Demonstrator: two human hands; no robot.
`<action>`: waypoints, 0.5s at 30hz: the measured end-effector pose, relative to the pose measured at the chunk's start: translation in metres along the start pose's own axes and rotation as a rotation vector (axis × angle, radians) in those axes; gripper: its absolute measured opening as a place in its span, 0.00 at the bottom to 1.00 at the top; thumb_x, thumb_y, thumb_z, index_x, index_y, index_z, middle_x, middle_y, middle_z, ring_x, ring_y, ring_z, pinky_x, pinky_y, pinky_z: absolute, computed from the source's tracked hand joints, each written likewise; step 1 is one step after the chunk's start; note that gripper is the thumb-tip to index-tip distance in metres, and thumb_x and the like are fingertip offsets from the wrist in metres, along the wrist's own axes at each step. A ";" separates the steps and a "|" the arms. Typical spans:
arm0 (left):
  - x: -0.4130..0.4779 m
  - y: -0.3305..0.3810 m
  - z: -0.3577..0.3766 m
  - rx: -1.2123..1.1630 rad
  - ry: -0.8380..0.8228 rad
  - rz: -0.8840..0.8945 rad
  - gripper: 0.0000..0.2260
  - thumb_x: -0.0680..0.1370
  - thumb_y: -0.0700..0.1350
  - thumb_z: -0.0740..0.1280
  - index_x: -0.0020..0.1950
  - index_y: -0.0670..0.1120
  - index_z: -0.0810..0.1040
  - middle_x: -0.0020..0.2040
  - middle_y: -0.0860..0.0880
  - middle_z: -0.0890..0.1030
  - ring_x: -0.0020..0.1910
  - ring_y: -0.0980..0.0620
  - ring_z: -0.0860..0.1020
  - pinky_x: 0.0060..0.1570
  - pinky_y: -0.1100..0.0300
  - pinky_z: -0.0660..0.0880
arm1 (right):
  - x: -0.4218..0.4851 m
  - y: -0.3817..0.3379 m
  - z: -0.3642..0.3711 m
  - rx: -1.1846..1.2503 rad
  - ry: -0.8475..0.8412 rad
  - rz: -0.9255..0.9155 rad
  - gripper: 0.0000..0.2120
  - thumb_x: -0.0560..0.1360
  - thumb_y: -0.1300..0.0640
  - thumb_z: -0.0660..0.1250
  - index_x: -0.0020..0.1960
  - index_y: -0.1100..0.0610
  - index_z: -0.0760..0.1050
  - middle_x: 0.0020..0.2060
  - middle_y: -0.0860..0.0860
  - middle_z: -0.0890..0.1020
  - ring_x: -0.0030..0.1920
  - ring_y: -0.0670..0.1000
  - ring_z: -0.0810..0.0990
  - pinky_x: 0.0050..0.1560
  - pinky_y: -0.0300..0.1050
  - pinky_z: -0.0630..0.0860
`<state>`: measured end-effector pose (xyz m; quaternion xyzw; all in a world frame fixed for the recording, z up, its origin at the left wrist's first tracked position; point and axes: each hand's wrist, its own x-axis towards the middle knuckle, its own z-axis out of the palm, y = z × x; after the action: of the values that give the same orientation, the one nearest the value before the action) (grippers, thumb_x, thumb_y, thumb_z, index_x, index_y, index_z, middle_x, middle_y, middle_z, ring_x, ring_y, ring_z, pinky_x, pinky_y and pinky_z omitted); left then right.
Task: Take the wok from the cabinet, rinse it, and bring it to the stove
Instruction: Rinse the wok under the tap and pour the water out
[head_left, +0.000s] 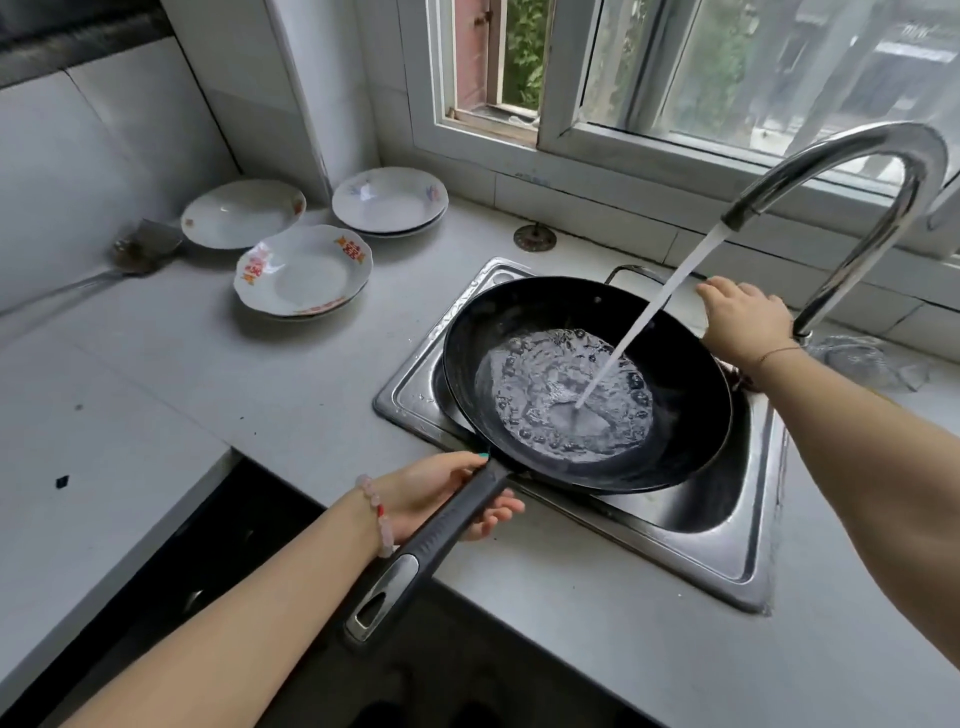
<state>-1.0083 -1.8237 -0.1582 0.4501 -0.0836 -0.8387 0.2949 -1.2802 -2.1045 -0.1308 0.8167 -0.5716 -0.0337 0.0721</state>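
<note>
Rinsing a wok (524, 312) under a running tap (883, 171) at a kitchen sink (675, 525).

The black wok sits tilted over the steel sink, its long handle (441, 530) pointing to 7 o'clock across the sink's near edge. The left hand (441, 493), with a bead bracelet (374, 514) at the wrist, grips that handle, fingers (498, 512) curled under it. The right hand (743, 322) reaches to the wok's far rim at 2 o'clock, palm down beside the tap's base; whether its fingers grasp anything there cannot be told. A stream of water (649, 312) slants from the curved spout into the pan and pools, bubbling, at its bottom. On the grey table (156, 374), at 10 o'clock from the sink, lie white plates (304, 270) with red marks, and a metal spatula (140, 249) beyond them at 9 o'clock.
</note>
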 end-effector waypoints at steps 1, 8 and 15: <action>-0.001 0.000 0.000 -0.011 -0.006 -0.004 0.22 0.79 0.51 0.56 0.52 0.32 0.76 0.39 0.42 0.83 0.34 0.51 0.81 0.33 0.61 0.80 | 0.000 0.002 0.000 -0.016 0.017 -0.010 0.25 0.75 0.60 0.61 0.71 0.55 0.64 0.72 0.51 0.65 0.67 0.58 0.68 0.64 0.56 0.66; -0.004 0.000 -0.004 0.017 -0.053 -0.023 0.26 0.80 0.52 0.54 0.45 0.33 0.83 0.36 0.44 0.82 0.34 0.51 0.80 0.34 0.63 0.79 | -0.011 0.014 -0.006 -0.058 0.174 -0.042 0.19 0.76 0.59 0.61 0.67 0.57 0.69 0.66 0.53 0.73 0.61 0.59 0.74 0.57 0.54 0.70; -0.007 -0.004 -0.007 -0.028 -0.081 0.019 0.21 0.80 0.51 0.57 0.53 0.32 0.76 0.44 0.40 0.81 0.38 0.49 0.81 0.38 0.58 0.80 | -0.022 0.022 -0.018 -0.082 0.065 0.019 0.24 0.76 0.56 0.60 0.71 0.56 0.64 0.72 0.51 0.67 0.68 0.56 0.68 0.64 0.56 0.66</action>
<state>-1.0014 -1.8152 -0.1589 0.4109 -0.0880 -0.8544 0.3057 -1.3055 -2.0901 -0.1100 0.8082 -0.5749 -0.0296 0.1242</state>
